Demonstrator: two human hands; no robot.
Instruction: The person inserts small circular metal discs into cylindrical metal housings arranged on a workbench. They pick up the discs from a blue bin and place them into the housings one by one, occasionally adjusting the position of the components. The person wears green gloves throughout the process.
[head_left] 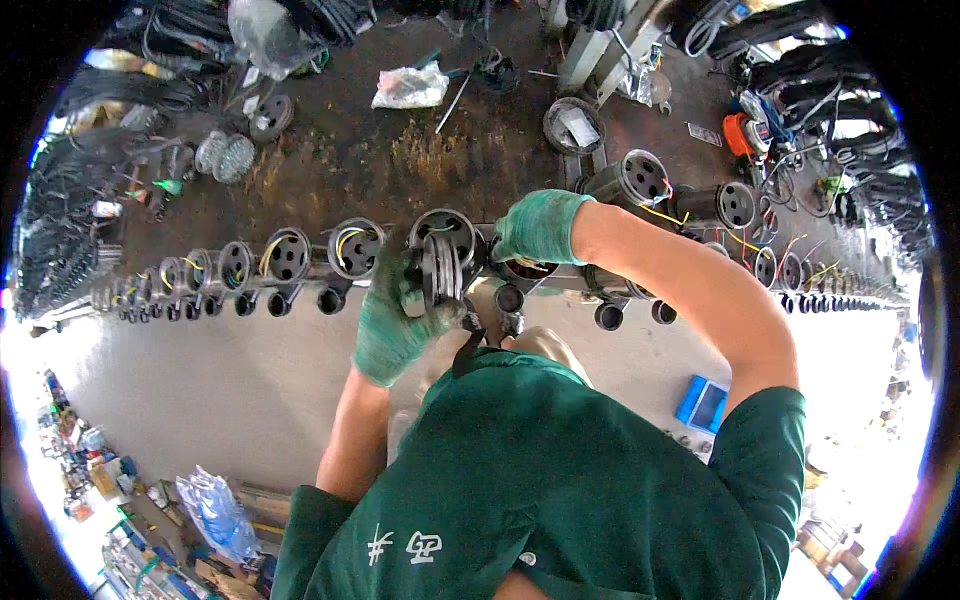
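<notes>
My left hand [392, 325], in a green knit glove, is closed around a black round part with ridged edges [441, 272], held on edge. Just behind that part stands a black cylindrical housing [443, 228] with holes in its face. My right hand [540, 228], gloved the same way, has its fingers bent down at the rim of a neighbouring black housing [528, 270] with a yellowish wire inside. Its fingertips are partly hidden, and I cannot make out what they pinch, if anything.
Along the bench edge runs a row of similar black housings [288, 255] with coloured wires. On the dark bench [340, 160] lie a clear plastic bag [411, 87], a round dish [574, 127] and an orange tool [738, 134]. A blue box [703, 404] is at the lower right.
</notes>
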